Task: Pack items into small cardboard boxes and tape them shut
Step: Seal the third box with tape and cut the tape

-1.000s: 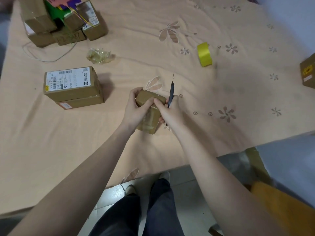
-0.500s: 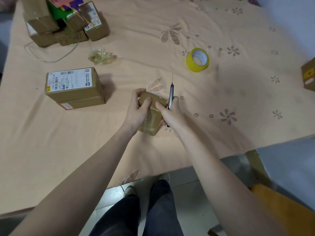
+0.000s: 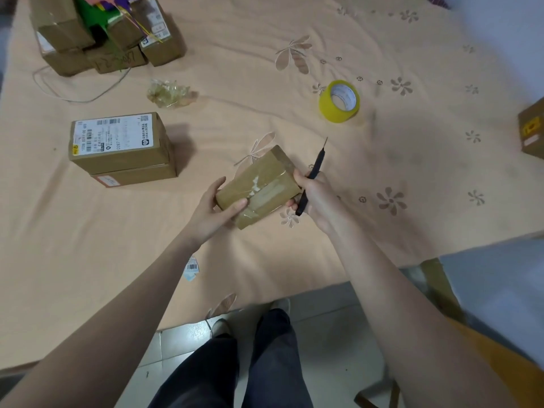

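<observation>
A small taped cardboard box (image 3: 260, 184) is held between both hands above the cloth-covered table (image 3: 265, 69), its broad taped face turned up. My left hand (image 3: 213, 210) grips its near-left end, thumb on top. My right hand (image 3: 316, 195) steadies the right end while its fingers curl round a thin black-handled cutter (image 3: 312, 175), blade pointing away. A yellow tape roll (image 3: 339, 101) lies on its side beyond the box.
Two stacked labelled boxes (image 3: 119, 148) sit at left. A pile of boxes with coloured items (image 3: 106, 33) and a thin cord fill the far left corner. Crumpled clear tape (image 3: 169, 92) lies mid-left, a torn barcode scrap (image 3: 190, 270) near the front edge, another box (image 3: 532, 128) at right.
The box has been turned from end-on to lie with its broad taped face up, and my hands have moved apart to its two ends. Earlier the tape roll tipped onto its side.
</observation>
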### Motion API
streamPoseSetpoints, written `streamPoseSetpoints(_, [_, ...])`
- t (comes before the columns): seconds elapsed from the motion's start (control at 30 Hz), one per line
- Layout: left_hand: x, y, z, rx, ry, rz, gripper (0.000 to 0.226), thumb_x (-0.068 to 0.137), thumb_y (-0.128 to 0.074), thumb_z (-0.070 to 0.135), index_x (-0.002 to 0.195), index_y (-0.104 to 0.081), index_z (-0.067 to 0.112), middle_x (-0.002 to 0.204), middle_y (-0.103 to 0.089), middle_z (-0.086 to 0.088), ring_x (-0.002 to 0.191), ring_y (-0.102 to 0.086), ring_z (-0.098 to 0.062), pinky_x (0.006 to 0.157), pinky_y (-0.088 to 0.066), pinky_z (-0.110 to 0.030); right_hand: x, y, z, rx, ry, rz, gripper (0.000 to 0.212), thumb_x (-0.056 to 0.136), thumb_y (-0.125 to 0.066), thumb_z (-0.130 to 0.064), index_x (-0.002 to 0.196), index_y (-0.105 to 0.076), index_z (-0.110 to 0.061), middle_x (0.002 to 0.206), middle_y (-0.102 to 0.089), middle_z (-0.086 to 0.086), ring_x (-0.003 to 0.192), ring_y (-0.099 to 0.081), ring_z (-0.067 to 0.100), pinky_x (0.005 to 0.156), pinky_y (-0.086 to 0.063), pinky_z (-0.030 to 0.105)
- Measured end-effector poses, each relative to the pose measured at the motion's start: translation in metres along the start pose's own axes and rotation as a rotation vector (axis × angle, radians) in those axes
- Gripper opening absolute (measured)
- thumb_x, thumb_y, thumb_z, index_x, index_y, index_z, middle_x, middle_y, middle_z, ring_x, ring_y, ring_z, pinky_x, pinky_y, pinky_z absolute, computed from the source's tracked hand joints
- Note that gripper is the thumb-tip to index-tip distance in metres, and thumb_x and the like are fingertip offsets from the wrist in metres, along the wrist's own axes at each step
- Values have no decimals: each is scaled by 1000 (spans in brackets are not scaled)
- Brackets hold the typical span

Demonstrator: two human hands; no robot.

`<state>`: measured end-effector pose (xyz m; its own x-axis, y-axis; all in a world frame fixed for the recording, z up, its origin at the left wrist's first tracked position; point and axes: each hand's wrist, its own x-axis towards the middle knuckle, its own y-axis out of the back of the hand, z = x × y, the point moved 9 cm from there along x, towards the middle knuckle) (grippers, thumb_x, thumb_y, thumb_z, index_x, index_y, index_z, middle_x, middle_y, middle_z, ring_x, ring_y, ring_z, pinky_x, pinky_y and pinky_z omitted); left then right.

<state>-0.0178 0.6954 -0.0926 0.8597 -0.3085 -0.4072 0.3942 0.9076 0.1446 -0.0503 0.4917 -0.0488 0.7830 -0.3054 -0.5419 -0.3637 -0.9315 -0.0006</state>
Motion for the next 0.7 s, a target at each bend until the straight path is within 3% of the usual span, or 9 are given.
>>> streamPoseSetpoints(0.1, [2,18,4,-29,0,83,57,74,-76,39,126,-53,30,110,-61,7,85,-60,8,67,-43,-3,-5,-4,8,73,-79,-73,21,98,-52,-26,97,-54,-5,80,-63,14,48,-61,23,50,-48,27])
streamPoseSetpoints(0.17, [0,24,5,-34,-7,95,46,67,-78,45,109,-63,32,99,-67,11,80,-62,7,65,-45,-5,-5,1,11,-154,-80,-28,45,95,-50,-45,119,-48,-7,106,-65,13,76,-69,29,76,-56,40])
streamPoseSetpoints(0.2, [0,27,4,-30,-3,104,44,63,-79,48,102,-66,34,91,-69,15,78,-63,6,63,-45,-6,-5,6,10,-278,-51,23,54,93,-49,-54,121,-44,-8,109,-64,10,85,-68,27,83,-54,39])
streamPoseSetpoints(0.27, [-1,35,-1,24,29,147,40,59,-81,54,93,-69,37,82,-69,22,78,-64,4,66,-46,-8,-4,16,6,-448,36,115,56,91,-44,-61,113,-43,-9,89,-60,1,75,-60,12,66,-47,13])
streamPoseSetpoints(0.3, [-1,41,-6,72,49,180,38,59,-82,55,91,-69,38,82,-68,22,81,-64,3,70,-47,-12,-3,20,8,-518,51,147,52,92,-41,-60,108,-42,-11,81,-56,-1,69,-56,10,51,-39,9])
streamPoseSetpoints(0.37, [-3,52,-17,159,87,237,41,61,-81,56,95,-68,37,89,-66,19,90,-62,1,77,-45,-17,1,26,19,-646,33,195,42,98,-38,-47,114,-43,-9,93,-58,7,78,-58,22,43,-30,18])
streamPoseSetpoints(0.43, [-7,60,-26,208,122,273,52,61,-80,58,105,-62,36,94,-62,18,90,-58,6,75,-42,-13,8,27,34,-826,46,217,37,99,-41,-25,124,-41,1,119,-51,19,100,-54,33,60,-35,27])
streamPoseSetpoints(0.53, [-14,66,-38,203,167,327,62,59,-80,57,108,-52,32,88,-57,21,73,-56,15,61,-38,-7,13,27,64,-1115,25,171,40,96,-48,-13,128,-38,8,131,-38,25,118,-46,39,93,-37,38])
streamPoseSetpoints(0.7, [-17,64,-44,287,180,361,54,62,-75,63,99,-57,28,88,-60,21,78,-55,10,60,-39,-12,12,21,66,-1282,83,257,43,92,-52,-15,129,-41,3,137,-32,23,125,-33,39,101,-37,46])
